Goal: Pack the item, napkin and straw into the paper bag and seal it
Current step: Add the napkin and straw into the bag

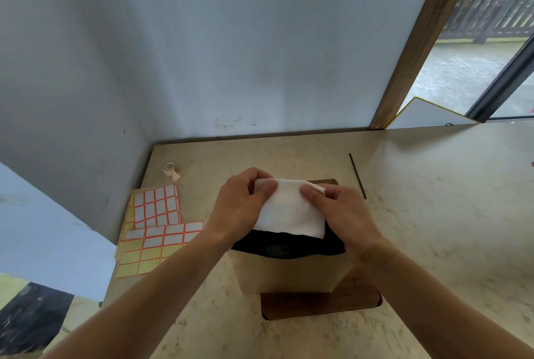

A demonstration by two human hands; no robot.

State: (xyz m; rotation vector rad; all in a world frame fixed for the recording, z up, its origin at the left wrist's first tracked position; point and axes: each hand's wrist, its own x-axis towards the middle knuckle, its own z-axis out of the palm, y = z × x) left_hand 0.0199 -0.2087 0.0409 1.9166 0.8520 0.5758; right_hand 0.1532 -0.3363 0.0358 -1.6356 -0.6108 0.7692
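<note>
napkin [290, 209]: in the middle of the frame, over the open paper bag [289, 272], pinched in the grip of left hand [245, 205] and right hand [346, 214].
done: something dark sits in the bag.
left: napkin in, straw [357, 176] off the counter [433, 228] at right, then seal.

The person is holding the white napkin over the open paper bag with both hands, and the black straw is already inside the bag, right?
Not quite. The head view shows the black straw lying on the table, right of the paper bag, not inside. The rest holds: the left hand and right hand hold the white napkin over the open bag.
</note>
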